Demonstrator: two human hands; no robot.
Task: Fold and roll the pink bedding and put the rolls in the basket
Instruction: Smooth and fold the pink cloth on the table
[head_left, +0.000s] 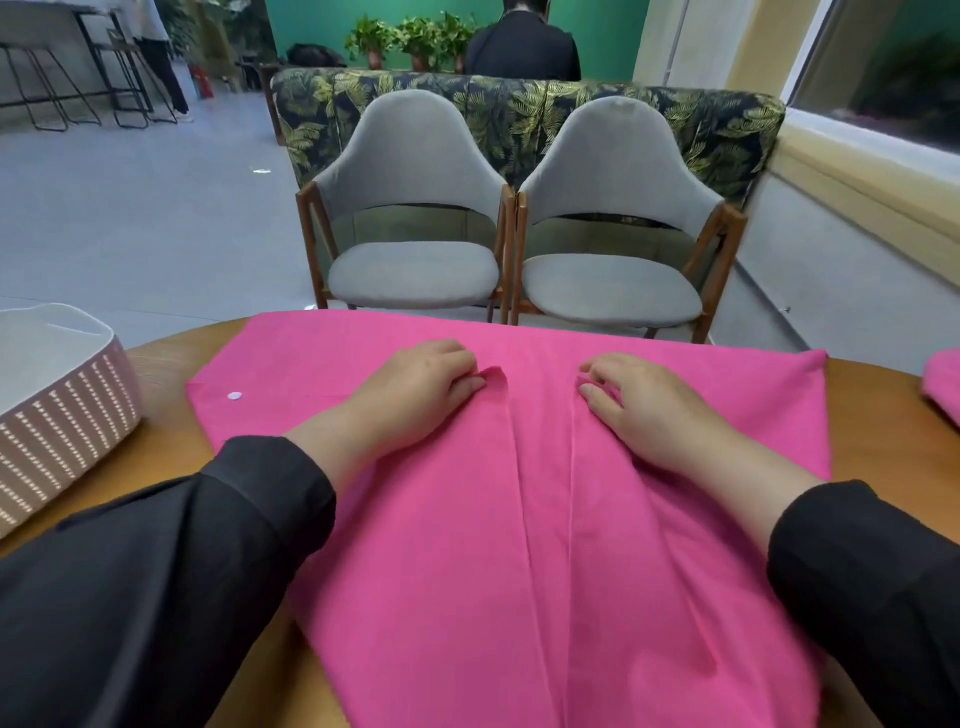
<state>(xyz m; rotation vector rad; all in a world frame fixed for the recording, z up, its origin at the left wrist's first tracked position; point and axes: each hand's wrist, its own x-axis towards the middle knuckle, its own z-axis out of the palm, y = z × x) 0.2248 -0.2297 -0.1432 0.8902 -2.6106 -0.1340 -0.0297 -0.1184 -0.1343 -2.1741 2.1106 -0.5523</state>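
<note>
Pink bedding (519, 519) lies spread on the bench (171, 452) before me, its long axis running near to far, two folded flaps meeting along a centre seam. My left hand (415, 395) pinches the left flap's far corner with curled fingers; my right hand (639, 410) does likewise on the right flap. The basket (67, 421) sits far left, another pink piece (943, 384) at the right edge.

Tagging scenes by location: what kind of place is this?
Probably a café or office lounge rather than a home: a leaf-print booth sofa behind two matching grey chairs, metal bar stools at a high counter, and potted plants against a green wall.
</note>
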